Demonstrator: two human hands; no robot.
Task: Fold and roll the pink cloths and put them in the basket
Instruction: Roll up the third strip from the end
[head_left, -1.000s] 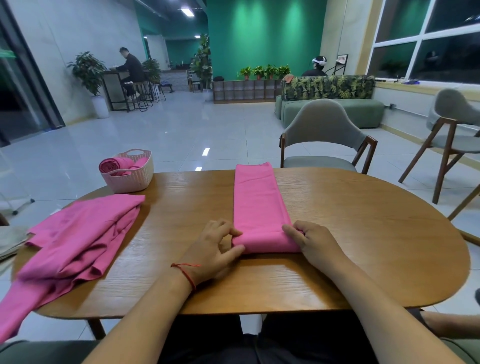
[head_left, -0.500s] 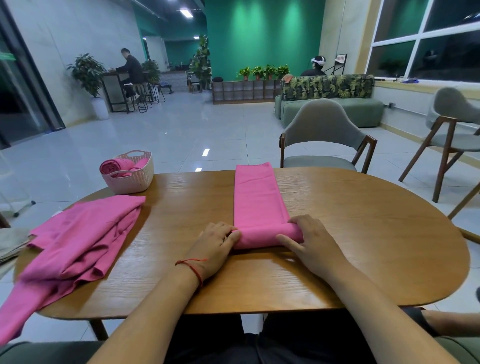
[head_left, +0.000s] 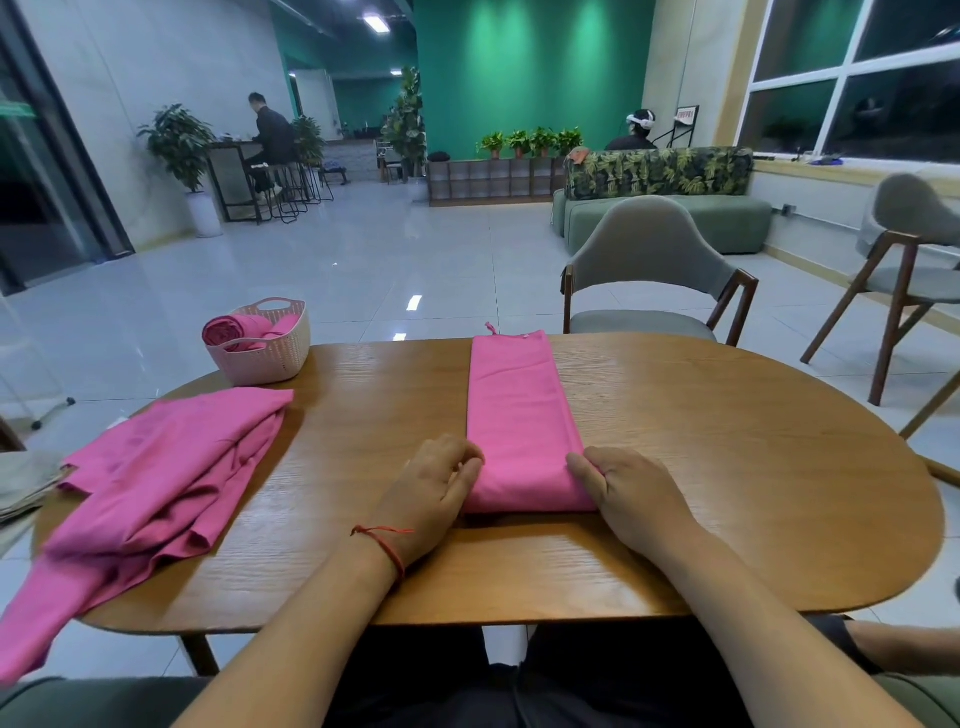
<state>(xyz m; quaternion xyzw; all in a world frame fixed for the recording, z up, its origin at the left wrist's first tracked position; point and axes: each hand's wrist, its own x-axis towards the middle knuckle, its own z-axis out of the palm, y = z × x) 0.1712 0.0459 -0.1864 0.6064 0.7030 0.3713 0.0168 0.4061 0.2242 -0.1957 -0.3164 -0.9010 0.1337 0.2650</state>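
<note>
I'm gripping the rolled near end of the pink cloth (head_left: 514, 410) with both hands, left hand (head_left: 434, 488) at its left edge, right hand (head_left: 631, 493) at its right. The strip is lying on the desk (head_left: 727, 467), running straight away from me.

One view only: a wide-angle camera on the person's head, facing forward and tilted down over the oval wooden table (head_left: 727, 467). Close range. Both forearms enter from the bottom edge. The left hand (head_left: 436, 488) and right hand (head_left: 631, 493) sit just below frame centre, gripping the near end of the long folded pink cloth strip (head_left: 514, 405). The strip runs straight away from the grip, along the viewing axis. Left of the grip: loose pink cloth pile (head_left: 156, 488). Beyond-left of the grip: white woven plastic basket (head_left: 270, 358). Past the grip: grey padded chair with wooden legs (head_left: 649, 260), then the room across the upper half.
</note>
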